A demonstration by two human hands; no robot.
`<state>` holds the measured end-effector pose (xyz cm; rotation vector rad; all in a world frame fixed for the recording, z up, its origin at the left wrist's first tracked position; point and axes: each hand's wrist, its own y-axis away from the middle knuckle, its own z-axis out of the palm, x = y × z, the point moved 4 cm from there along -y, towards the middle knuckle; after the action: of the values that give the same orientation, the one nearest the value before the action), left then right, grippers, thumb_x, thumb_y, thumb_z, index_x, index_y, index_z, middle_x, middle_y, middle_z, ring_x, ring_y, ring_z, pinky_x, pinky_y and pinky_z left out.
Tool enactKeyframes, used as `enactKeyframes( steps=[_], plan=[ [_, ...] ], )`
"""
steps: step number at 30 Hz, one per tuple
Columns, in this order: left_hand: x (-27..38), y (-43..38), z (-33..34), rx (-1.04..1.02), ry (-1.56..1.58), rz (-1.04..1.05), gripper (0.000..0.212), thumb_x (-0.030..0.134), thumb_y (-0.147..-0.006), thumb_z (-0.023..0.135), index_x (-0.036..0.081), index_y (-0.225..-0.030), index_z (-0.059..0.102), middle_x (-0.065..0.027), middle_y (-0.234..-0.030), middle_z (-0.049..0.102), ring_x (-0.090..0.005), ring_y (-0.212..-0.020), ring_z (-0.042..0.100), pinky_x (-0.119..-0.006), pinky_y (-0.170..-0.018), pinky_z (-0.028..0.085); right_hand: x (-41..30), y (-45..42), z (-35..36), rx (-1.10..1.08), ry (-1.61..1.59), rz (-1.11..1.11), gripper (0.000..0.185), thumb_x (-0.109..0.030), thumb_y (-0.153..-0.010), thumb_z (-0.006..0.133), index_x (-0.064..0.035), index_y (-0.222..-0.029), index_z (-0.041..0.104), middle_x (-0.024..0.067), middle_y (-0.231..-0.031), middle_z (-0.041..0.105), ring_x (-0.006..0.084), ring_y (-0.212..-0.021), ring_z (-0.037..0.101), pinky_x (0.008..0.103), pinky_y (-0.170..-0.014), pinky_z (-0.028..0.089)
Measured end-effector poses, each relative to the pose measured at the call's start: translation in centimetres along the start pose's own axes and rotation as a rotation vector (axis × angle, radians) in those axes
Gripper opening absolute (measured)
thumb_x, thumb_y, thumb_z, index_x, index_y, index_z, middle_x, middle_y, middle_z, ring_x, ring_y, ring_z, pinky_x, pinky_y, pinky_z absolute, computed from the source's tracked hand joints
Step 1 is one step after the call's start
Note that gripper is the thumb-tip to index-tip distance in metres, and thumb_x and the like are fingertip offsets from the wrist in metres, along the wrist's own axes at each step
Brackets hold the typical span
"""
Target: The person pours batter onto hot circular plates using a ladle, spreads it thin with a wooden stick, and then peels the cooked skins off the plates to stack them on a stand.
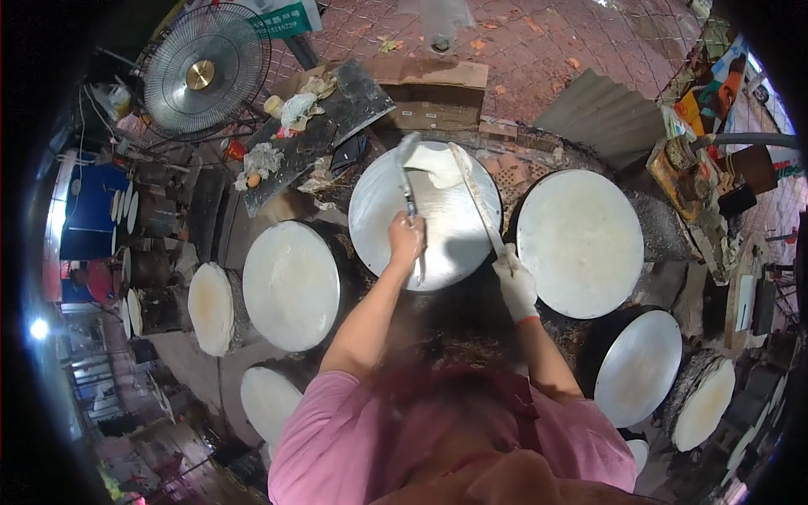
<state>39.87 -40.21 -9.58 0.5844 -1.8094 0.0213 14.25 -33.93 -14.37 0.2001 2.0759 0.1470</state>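
Note:
A round metal griddle plate (379, 214) lies straight before me. Pale wet batter or dough (437, 165) spreads over its far part. My bare left hand (406, 238) grips the handle of a scraper-like tool (407, 180), whose far end is blurred at the batter's left side. A white glove covers my right hand (517, 284). It is closed around a long flat stick (473, 189), smeared with pale residue, which slants up along the batter's right edge. Both hands are at the near side of the plate, apart from each other.
Round griddles coated pale stand at left (291, 287) and right (581, 243); a bare one (639, 369) is lower right. A stack of round flatbreads (211, 309) sits farther left. Beyond are a fan (202, 74), a dark board (328, 142) with eggs, and a cardboard box (429, 104).

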Motion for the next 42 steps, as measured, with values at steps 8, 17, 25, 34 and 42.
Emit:
enactKeyframes(
  steps=[8,17,25,34,42],
  plan=[
    [-2.8,1.7,-12.8,0.137,-0.004,0.308,0.016,0.014,-0.091,0.053,-0.001,-0.086,0.050,-0.0065,-0.056,0.047,-0.0133,-0.050,0.046,-0.031,-0.048,0.039,-3.8,-0.5,5.4,-0.211,-0.257,0.094,0.041,-0.031,-0.084,0.061,0.0022,-0.109,0.061,0.0078,-0.090,0.066,0.0139,-0.077,0.059,0.0244,-0.072,0.046],
    [-5.4,4.6,-19.1,-0.041,-0.293,0.365,0.014,0.014,-0.090,0.053,0.001,-0.084,0.052,-0.0128,-0.064,0.054,-0.0243,-0.055,0.052,-0.035,-0.054,0.043,-4.8,0.4,9.8,-0.305,-0.524,0.537,0.026,-0.023,-0.086,0.062,-0.0018,-0.100,0.064,0.0011,-0.067,0.058,0.0071,-0.066,0.053,0.0205,-0.062,0.043],
    [-7.8,5.5,-22.6,0.151,-0.235,0.307,0.020,0.015,-0.094,0.050,0.005,-0.076,0.046,0.0010,-0.055,0.044,-0.0054,-0.043,0.038,-0.023,-0.040,0.030,-2.2,-2.8,7.0,-0.268,-0.446,0.359,0.022,-0.021,-0.085,0.064,-0.0039,-0.098,0.063,-0.0048,-0.061,0.049,0.0040,-0.046,0.040,0.0204,-0.042,0.032],
    [-6.5,9.8,-20.4,0.220,-0.068,-0.047,0.019,0.014,-0.093,0.049,0.001,-0.079,0.048,-0.0023,-0.056,0.046,-0.0092,-0.045,0.040,-0.026,-0.042,0.033,-1.5,-9.8,1.5,-0.369,-0.359,0.229,0.031,-0.010,-0.087,0.059,0.0034,-0.116,0.057,0.0029,-0.104,0.060,0.0104,-0.094,0.052,0.0256,-0.088,0.042],
    [-5.7,12.9,-17.4,0.269,0.073,-0.154,0.021,0.015,-0.095,0.048,0.006,-0.076,0.043,0.0026,-0.055,0.040,-0.0062,-0.041,0.035,-0.024,-0.037,0.030,-3.3,-10.8,4.3,-0.692,-0.215,-0.100,0.027,-0.019,-0.082,0.065,0.0007,-0.100,0.064,-0.0010,-0.073,0.058,0.0067,-0.057,0.046,0.0234,-0.053,0.038]
  ],
)
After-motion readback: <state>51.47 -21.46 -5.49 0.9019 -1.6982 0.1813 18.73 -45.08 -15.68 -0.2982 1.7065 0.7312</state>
